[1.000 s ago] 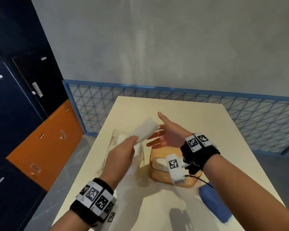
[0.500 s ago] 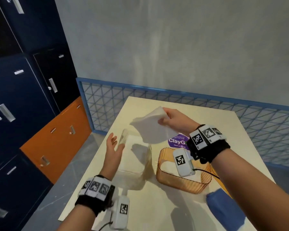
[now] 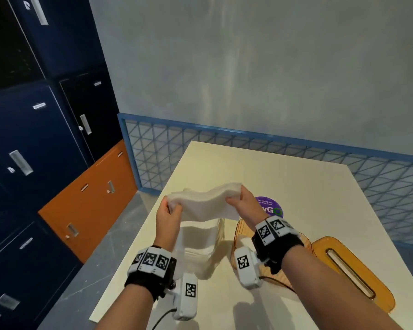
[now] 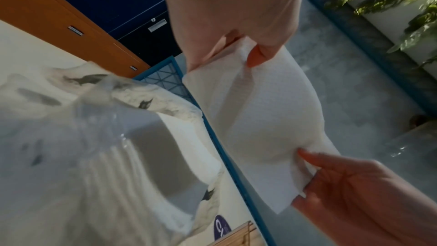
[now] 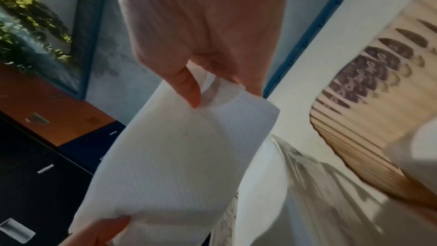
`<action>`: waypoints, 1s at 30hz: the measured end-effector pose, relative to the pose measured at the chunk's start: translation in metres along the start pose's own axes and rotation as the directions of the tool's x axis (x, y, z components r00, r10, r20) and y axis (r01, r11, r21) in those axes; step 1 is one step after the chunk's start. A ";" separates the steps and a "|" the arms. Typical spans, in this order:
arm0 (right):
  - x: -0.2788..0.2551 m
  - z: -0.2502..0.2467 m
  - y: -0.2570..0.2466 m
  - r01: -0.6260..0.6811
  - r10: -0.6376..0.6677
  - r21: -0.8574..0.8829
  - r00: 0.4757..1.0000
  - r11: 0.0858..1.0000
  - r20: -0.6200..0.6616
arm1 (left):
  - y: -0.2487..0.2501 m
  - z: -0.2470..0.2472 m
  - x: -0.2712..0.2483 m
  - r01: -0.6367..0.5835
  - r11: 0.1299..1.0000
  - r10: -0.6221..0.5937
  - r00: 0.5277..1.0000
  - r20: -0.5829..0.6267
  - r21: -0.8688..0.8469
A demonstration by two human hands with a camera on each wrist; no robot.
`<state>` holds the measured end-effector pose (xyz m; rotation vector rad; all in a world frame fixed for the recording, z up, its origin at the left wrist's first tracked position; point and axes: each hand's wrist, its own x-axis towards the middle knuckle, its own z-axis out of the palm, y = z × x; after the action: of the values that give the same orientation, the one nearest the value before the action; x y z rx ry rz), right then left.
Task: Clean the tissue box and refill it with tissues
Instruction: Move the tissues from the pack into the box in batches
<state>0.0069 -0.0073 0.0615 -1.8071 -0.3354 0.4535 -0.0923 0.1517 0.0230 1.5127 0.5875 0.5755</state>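
Above the cream desk (image 3: 296,177), both hands hold one white tissue stack (image 3: 205,203) stretched between them, off the surface. Left hand (image 3: 168,216) has its grip pinched on the stack's left end, thumb on top; right hand (image 3: 242,203) has its grip pinched on the right end, thumb under, fingers over. Stack sags a bit in the middle. Directly below it sits a clear plastic tissue pack (image 3: 198,246) on the desk, still with tissues inside. Just right of the pack stands the amber ribbed tissue box (image 3: 239,234), open, partly hidden by the right wrist. Its amber lid (image 3: 353,272) with a slot lies flat further right, near the desk edge. Purple round sticker (image 3: 270,207) on the desk behind the right hand. Dark blue and orange lockers (image 3: 57,151) along the left.
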 end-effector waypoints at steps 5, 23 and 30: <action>0.000 0.010 0.029 -0.093 0.093 -0.032 0.995 0.995 0.018 | -0.027 -0.002 -0.001 0.050 0.993 -0.049 0.999 -0.008 0.111; 0.015 0.012 0.033 -0.093 0.093 -0.286 0.996 0.954 -0.014 | -0.029 -0.005 0.007 0.046 0.965 -0.062 0.997 0.054 0.257; 0.001 -0.033 0.017 -0.123 0.102 -0.116 0.981 0.986 -0.167 | 0.003 0.019 0.014 -0.066 0.944 0.036 0.995 0.098 0.324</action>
<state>0.0234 -0.0393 0.0531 -1.9792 -0.1529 0.3692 -0.0696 0.1472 0.0255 1.8628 0.5953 0.4597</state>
